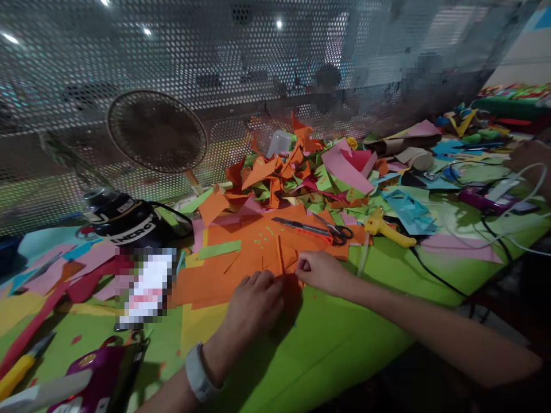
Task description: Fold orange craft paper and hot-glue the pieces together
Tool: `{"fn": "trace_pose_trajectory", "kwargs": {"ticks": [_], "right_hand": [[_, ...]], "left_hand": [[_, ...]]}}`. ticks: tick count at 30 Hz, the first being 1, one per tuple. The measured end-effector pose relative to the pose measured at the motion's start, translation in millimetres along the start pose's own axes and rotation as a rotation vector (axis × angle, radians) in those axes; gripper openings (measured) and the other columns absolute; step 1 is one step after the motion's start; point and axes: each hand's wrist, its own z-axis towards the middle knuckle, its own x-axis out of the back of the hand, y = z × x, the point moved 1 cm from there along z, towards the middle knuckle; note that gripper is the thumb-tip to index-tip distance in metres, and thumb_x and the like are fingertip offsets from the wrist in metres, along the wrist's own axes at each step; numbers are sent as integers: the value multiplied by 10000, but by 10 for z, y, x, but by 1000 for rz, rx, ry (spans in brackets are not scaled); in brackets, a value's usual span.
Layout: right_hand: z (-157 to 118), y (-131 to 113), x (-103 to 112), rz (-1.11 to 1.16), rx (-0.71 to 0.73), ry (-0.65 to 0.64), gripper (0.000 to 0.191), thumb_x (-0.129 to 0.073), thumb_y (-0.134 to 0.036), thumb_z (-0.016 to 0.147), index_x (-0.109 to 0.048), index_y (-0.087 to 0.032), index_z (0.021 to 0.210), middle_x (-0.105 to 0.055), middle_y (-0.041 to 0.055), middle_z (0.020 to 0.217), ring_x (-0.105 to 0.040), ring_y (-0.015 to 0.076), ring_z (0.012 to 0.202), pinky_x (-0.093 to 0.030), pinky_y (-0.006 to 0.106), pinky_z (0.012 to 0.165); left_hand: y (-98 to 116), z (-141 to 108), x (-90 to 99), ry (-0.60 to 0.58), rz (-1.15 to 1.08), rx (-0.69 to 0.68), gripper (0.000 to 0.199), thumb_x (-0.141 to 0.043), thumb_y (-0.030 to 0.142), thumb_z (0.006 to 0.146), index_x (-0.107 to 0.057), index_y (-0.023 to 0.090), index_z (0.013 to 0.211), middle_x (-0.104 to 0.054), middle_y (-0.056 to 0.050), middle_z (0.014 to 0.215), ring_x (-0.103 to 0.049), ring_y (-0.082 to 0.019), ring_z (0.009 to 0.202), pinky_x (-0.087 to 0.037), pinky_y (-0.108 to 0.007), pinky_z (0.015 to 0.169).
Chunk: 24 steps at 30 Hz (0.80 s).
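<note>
Orange paper [241,269] lies flat at the near middle of the green table [344,344], with a raised crease standing up between the two hands; left hand [253,304], a pale band on its wrist, rests palm down on the sheet with fingers curled loosely, holding nothing, apparently pressing the paper still; right hand [321,272] comes in from the right, its fingertips pinched shut on the edge of the orange paper by the crease, a grip that suits folding or sharpening the line.

Beyond the sheet: utility knife [301,228] and scissors [338,232] side by side, near the hands; yellow glue gun [385,229] just right of them, a cable trailing off the table edge; heap of paper scraps [301,172], orange, green and pink, piled further back against the perforated metal screen [215,51].

Left side: small round fan [157,132] tilted toward the work; black jar [124,221] below it; yellow-handled tool [21,367] and purple device [99,373] at the near corner.

Far right: another person's hand [529,158] among cables and coloured paper, well apart.
</note>
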Motion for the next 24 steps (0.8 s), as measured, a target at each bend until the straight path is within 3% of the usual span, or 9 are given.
{"fn": "trace_pose_trajectory", "kwargs": {"ticks": [4, 8, 11, 15, 20, 24], "right_hand": [[-18, -16, -8, -62, 23, 2, 40, -616, -200, 729, -633, -203, 765, -651, 5, 671, -566, 151, 616, -278, 245, 516], [-7, -1, -8, -68, 48, -13, 65, -610, -206, 744, -624, -200, 807, -642, 2, 679, -541, 137, 596, -272, 242, 514], [0, 27, 6, -50, 106, -45, 61, -594, -164, 755, -616, -200, 800, -631, -11, 697, -531, 119, 606, -297, 230, 536], [-14, 60, 9, -69, 214, -38, 46, -580, -156, 786, -604, -192, 802, -605, -4, 749, -513, 116, 633, -316, 230, 566], [-59, 99, -28, -246, 315, 25, 110, -535, -225, 882, -630, -201, 932, -598, 29, 845, -529, 137, 660, -350, 255, 594], [-111, 153, -46, -418, 496, 75, 163, -482, -198, 930, -644, -195, 928, -626, 55, 894, -574, 155, 731, -374, 261, 583]], "left_hand": [[57, -32, -47, 44, 165, -121, 227, -487, 356, 905, -633, 202, 828, -619, -71, 800, -573, -211, 734, -452, -344, 635], [86, -3, -15, -4, 199, -121, 239, -495, 383, 903, -633, 197, 845, -617, -73, 787, -570, -217, 708, -457, -358, 616], [74, 15, 8, -29, 157, -105, 263, -483, 404, 907, -632, 189, 878, -623, -75, 799, -578, -223, 711, -474, -376, 636], [28, -9, -38, 22, 51, -116, 307, -472, 445, 912, -632, 183, 924, -649, -98, 948, -597, -240, 816, -496, -395, 707], [-12, -51, -129, 65, -18, -146, 313, -473, 432, 917, -637, 168, 958, -657, -118, 1064, -604, -261, 913, -510, -416, 761], [-23, -39, -138, 93, -50, -158, 318, -480, 437, 912, -644, 169, 958, -670, -115, 1061, -613, -260, 910, -519, -415, 745]]}}
